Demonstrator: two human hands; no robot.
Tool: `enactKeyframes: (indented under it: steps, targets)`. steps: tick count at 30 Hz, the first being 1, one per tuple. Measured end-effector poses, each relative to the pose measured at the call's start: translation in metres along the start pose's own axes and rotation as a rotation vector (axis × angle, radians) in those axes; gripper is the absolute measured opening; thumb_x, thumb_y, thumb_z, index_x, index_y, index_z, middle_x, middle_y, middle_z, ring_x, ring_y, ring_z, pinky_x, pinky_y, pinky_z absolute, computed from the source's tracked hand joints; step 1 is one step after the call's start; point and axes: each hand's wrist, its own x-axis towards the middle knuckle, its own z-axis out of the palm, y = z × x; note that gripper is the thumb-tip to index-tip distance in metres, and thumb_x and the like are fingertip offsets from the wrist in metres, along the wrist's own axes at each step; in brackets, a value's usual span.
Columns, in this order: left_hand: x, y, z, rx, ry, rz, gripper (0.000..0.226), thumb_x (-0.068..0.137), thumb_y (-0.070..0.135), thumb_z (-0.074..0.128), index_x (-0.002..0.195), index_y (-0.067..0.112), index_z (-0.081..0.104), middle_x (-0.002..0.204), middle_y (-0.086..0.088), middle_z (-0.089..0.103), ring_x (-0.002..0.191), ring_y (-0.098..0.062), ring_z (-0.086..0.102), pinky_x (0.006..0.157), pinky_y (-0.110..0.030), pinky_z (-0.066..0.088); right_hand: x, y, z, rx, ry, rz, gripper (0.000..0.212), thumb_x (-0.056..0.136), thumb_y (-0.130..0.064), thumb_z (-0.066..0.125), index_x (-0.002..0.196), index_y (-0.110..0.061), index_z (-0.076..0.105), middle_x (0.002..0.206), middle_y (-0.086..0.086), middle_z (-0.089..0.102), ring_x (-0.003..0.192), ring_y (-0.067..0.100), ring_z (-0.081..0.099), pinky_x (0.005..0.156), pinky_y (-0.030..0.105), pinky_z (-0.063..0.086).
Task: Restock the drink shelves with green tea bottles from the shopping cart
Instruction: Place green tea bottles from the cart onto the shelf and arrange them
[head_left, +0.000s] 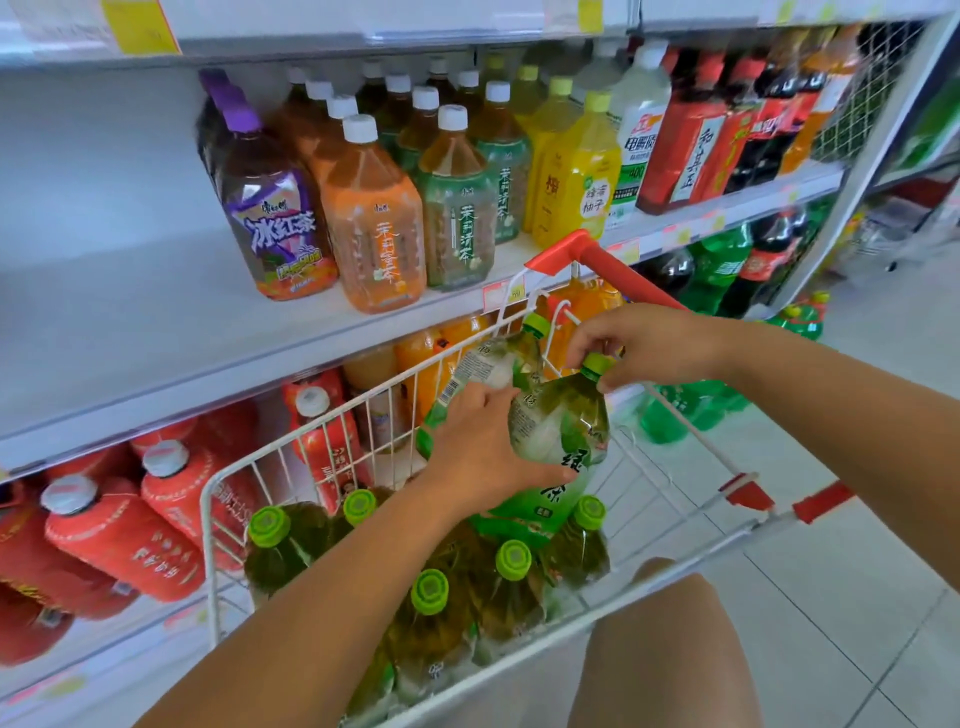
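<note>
A white wire shopping cart (213, 519) with red handles holds several green tea bottles with lime caps (431, 613). Above the cart, my left hand (478, 457) grips the body of one green tea bottle (561, 431). My right hand (644, 345) pinches that bottle's green cap. A second green tea bottle (493, 364) is lifted just behind it, against my left hand; how it is held is hidden. The middle shelf (130, 312) has a wide bare stretch at its left.
The middle shelf carries purple, orange, green, yellow and red drink bottles (374, 218). Red bottles (124, 535) lie on the lower shelf beside the cart. Green soda bottles (691, 410) stand on the tiled floor at right. My knee (665, 649) is against the cart's near edge.
</note>
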Motion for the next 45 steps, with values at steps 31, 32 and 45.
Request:
enactKeyframes:
  steps: [31,32,45]
  targets:
    - [-0.039,-0.064,-0.141,-0.817,0.723,-0.071,0.086,0.045,0.022,0.092,0.124,0.023,0.057,0.111,0.006,0.07,0.099,-0.012,0.07,0.075,-0.032,0.059,0.061,-0.052,0.085,0.966,0.42,0.586,0.122,0.04,-0.067,0.085,0.134,-0.003,0.043,0.119,0.01,0.06,0.109,0.029,0.058,0.093,0.037,0.049]
    - [-0.04,-0.07,-0.141,-0.841,0.736,-0.076,0.088,0.044,0.027,0.09,0.125,0.02,0.056,0.113,0.003,0.07,0.1,-0.015,0.07,0.075,-0.033,0.059,0.063,-0.05,0.086,0.92,0.443,0.56,0.13,0.023,-0.078,0.08,0.129,-0.009,0.05,0.115,0.006,0.065,0.106,0.026,0.061,0.094,0.04,0.05]
    - [-0.073,-0.18,-0.225,-0.899,0.894,0.016,0.08,0.052,0.004,0.088,0.123,0.015,0.055,0.108,0.002,0.07,0.096,-0.013,0.069,0.071,-0.024,0.056,0.042,-0.096,0.065,0.702,0.321,0.28,0.093,0.045,-0.04,0.091,0.117,-0.034,0.033,0.116,-0.007,0.048,0.105,0.019,0.051,0.088,0.035,0.042]
